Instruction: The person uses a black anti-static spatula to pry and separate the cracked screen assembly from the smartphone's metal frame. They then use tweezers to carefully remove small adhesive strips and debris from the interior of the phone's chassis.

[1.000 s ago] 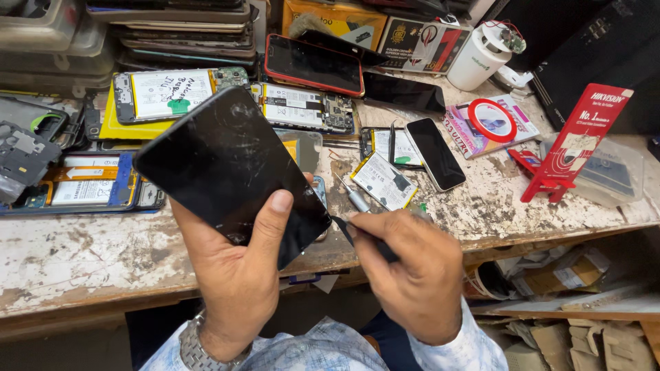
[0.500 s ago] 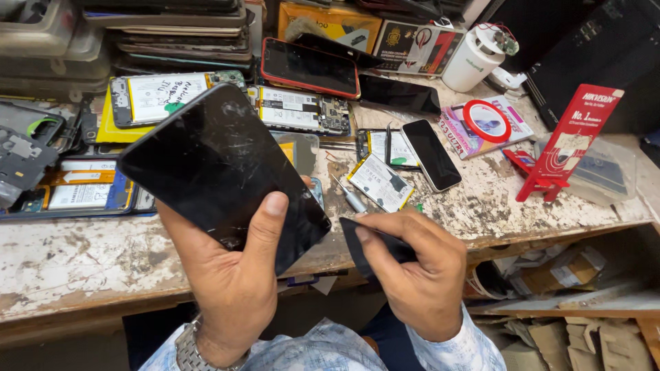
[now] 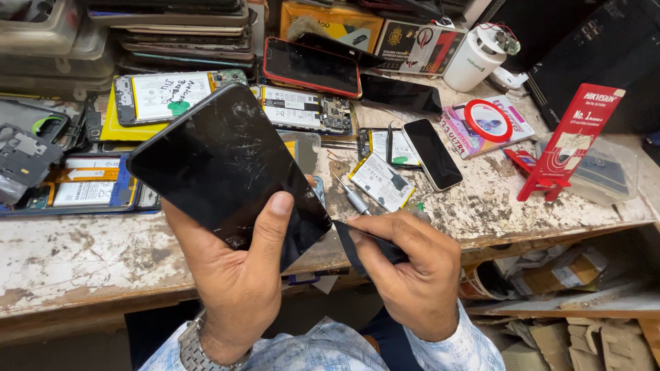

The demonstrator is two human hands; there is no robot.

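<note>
Scratched black phone screen panel (image 3: pixel 227 165) sits in my left hand (image 3: pixel 237 275), tilted, the thumb (image 3: pixel 271 223) pressing on its glass and the other fingers clenched behind it. My right hand (image 3: pixel 412 275) grasps a dark flat strip (image 3: pixel 350 244) between thumb and fingers, its end touching the panel's lower corner. Just beyond my right fingertips, a phone battery (image 3: pixel 381 182) and a small black phone (image 3: pixel 432 154) lie on the worn workbench (image 3: pixel 82 254).
</note>
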